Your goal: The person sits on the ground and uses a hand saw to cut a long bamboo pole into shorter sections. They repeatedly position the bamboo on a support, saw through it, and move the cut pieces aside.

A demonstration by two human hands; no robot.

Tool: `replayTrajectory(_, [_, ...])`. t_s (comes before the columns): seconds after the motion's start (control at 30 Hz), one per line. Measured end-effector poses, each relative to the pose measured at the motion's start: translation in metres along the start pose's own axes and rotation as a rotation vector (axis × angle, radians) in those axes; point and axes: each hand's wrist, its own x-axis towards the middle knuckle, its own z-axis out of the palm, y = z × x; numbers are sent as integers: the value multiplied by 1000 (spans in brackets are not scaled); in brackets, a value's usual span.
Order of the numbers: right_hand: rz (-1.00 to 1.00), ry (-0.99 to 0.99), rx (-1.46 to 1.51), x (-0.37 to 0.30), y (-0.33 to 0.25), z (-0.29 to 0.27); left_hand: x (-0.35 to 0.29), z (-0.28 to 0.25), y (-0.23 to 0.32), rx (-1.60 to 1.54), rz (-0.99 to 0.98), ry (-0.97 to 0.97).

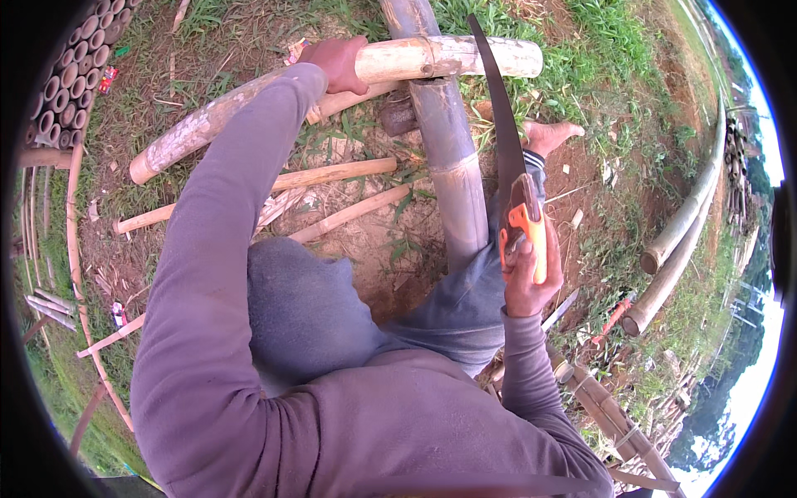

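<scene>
My left hand (336,65) is closed round a thick pale bamboo pole (398,60). This pole lies across a thicker greyish bamboo pole (457,158) that runs from between my legs away from me. In my right hand (534,278) is a handsaw (506,133), gripped by its orange handle, its long dark blade pointing away from me. The blade passes in front of the pale pole near its right end; whether it touches the pole I cannot tell. My left forearm hides part of what looks like the same pole's left stretch (195,129).
Thin cut poles (349,173) lie on the ground before my knees. My bare foot (552,135) rests right of the grey pole, near the blade. Two long bamboo poles (681,224) lie at right; stacked bamboo (70,83) stands far left. A blade-like strip (561,309) lies beside my right hand.
</scene>
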Motion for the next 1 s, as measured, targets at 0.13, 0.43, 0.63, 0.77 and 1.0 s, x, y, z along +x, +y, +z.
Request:
replayTrajectory(0.13, [56, 35, 241, 15, 23, 28, 13, 8, -5, -1, 32, 14])
replayTrajectory(0.43, [59, -9, 161, 61, 6, 38, 18, 1, -15, -37, 50, -70])
replayTrajectory(0.63, [148, -1, 313, 26, 3, 21, 36, 4, -18, -155, 118, -192])
replayTrajectory(0.77, [170, 5, 299, 130, 2, 80, 51, 0, -26, -160, 133, -216])
replayTrajectory(1.0, [22, -105, 146, 120, 9, 66, -3, 20, 31, 120, 8, 160])
